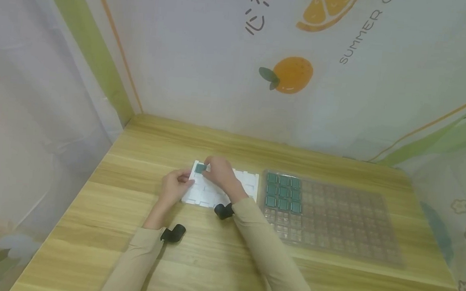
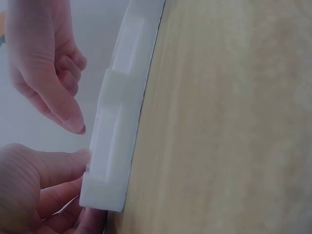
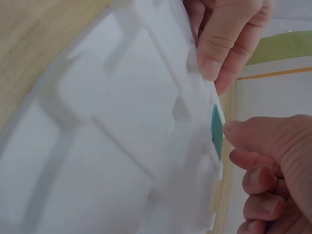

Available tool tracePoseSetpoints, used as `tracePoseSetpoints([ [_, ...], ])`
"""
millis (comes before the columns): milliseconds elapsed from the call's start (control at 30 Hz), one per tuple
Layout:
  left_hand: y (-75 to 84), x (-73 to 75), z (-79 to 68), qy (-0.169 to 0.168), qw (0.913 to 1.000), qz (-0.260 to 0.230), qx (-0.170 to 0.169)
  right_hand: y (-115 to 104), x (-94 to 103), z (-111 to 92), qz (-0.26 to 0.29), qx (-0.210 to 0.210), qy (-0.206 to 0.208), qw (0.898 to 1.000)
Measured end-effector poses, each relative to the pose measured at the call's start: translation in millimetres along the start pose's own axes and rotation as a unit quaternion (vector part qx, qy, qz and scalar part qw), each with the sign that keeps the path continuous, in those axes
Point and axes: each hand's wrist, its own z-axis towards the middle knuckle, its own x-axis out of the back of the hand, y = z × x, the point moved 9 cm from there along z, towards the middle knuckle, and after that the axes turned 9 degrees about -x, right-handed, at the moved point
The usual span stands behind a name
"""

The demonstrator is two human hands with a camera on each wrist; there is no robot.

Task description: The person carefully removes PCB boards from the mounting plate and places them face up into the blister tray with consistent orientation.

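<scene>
A white foam-like tray [image 1: 209, 197] with shallow compartments lies on the table. My left hand [image 1: 174, 185] grips its left edge, thumb on top and fingers against the side and underneath in the left wrist view. A thin green square piece [image 1: 200, 168] is at the tray's far left compartment. My right hand [image 1: 220, 174] reaches over the tray and holds this piece at its right side. In the right wrist view the thumb [image 3: 239, 132] meets the green piece [image 3: 216, 130], while the other fingers curl below; their exact contact is hidden.
Right of the white tray, a clear plastic tray [image 1: 345, 216] with many small compartments holds several green square pieces [image 1: 283, 192] in its left part. The wooden table [image 1: 192, 260] ends at a printed curtain [image 1: 205, 71] behind. Black cameras are on both wrists.
</scene>
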Motion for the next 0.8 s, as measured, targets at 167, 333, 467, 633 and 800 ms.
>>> tracePoseSetpoints([
  [167,-2.5,0.1,0.2,0.0,0.9999,0.015,0.007,-0.9,-4.2,3.1,-0.012,0.004,0.008,1.0],
  [333,-1.7,0.4,0.5,0.001,0.9997,0.02,0.01,1.4,-7.0,5.6,-0.012,-0.005,0.013,1.0],
  [467,-0.4,0.0,0.9,0.0,0.9998,0.016,0.006,2.3,-7.6,6.4,-0.013,-0.018,0.011,1.0],
  [633,0.2,-0.2,0.5,-0.002,0.9999,0.013,0.005,0.6,-7.7,6.4,-0.029,-0.023,0.016,0.999],
  [800,0.4,0.0,-0.2,0.0,0.9999,0.012,0.007,-0.5,-9.8,6.9,-0.041,-0.022,0.02,0.999],
])
